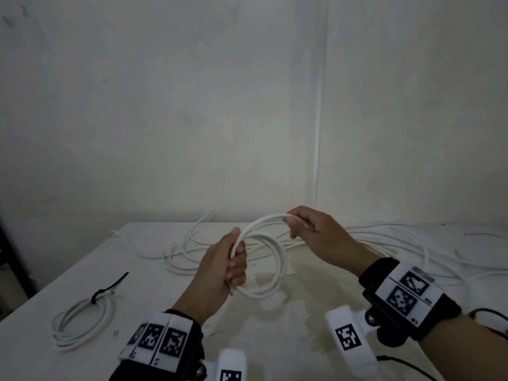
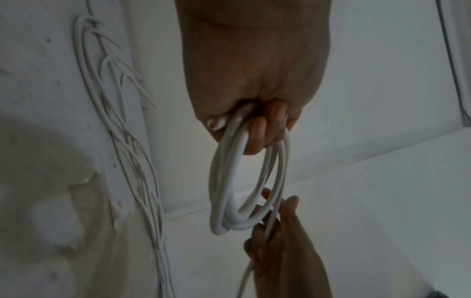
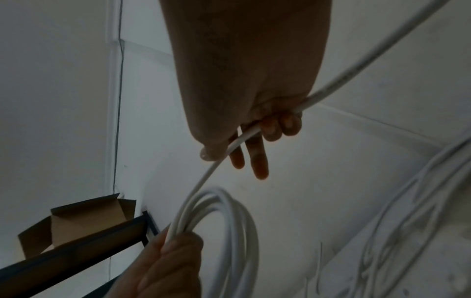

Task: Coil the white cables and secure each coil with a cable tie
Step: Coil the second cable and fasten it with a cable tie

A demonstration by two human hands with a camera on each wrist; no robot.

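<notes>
My left hand (image 1: 233, 259) grips a bundle of loops of white cable (image 1: 277, 259) above the middle of the white table (image 1: 137, 270). In the left wrist view the coil (image 2: 229, 181) hangs from my curled fingers (image 2: 260, 133). My right hand (image 1: 302, 224) holds the free run of the same cable (image 1: 264, 220) just right of the coil, arching it over toward my left hand. The right wrist view shows this strand (image 3: 211, 171) passing through my right fingers (image 3: 260, 159) down to the coil (image 3: 229, 221). A finished coil (image 1: 82, 323) bound with a black cable tie (image 1: 110, 288) lies at the table's left.
Several loose white cables (image 1: 398, 243) sprawl across the back and right of the table, against the white wall. A black frame (image 3: 76, 256) and an open cardboard box (image 3: 84, 219) stand beyond the table's left edge. A stained patch marks the table's front middle (image 1: 297, 320).
</notes>
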